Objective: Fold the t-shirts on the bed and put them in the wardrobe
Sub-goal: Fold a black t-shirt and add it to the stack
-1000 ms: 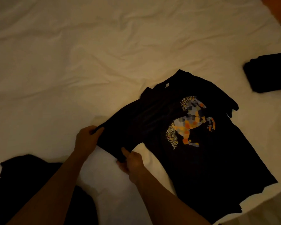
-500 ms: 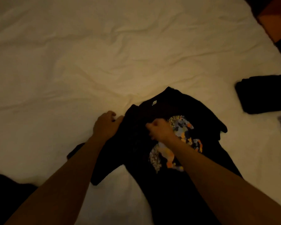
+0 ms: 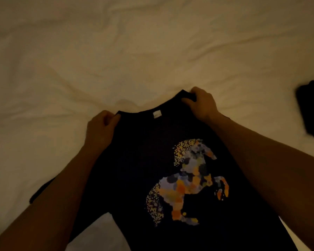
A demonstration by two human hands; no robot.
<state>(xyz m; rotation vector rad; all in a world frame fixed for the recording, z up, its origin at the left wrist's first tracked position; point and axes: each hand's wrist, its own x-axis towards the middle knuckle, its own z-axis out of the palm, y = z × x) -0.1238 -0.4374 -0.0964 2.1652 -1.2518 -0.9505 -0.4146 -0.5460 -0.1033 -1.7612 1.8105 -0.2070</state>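
Both hands' grip [image 3: 101, 128] [image 3: 200, 104] at t-shirt [image 3: 143, 160] shoulders

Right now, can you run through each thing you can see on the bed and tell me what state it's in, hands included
Black t-shirt: unfolded, print side up, horse print and neck label showing, gripped at both shoulders.
Left hand: curled on the shirt's left shoulder corner.
Right hand: curled on the shirt's right shoulder corner.
Dark garment at right edge: lying apart, untouched; folded or not, cannot tell.
Bed sheet: white, wrinkled.

open wrinkled sheet [image 3: 152, 51] beyond, dark folded garment [image 3: 312, 109] far right
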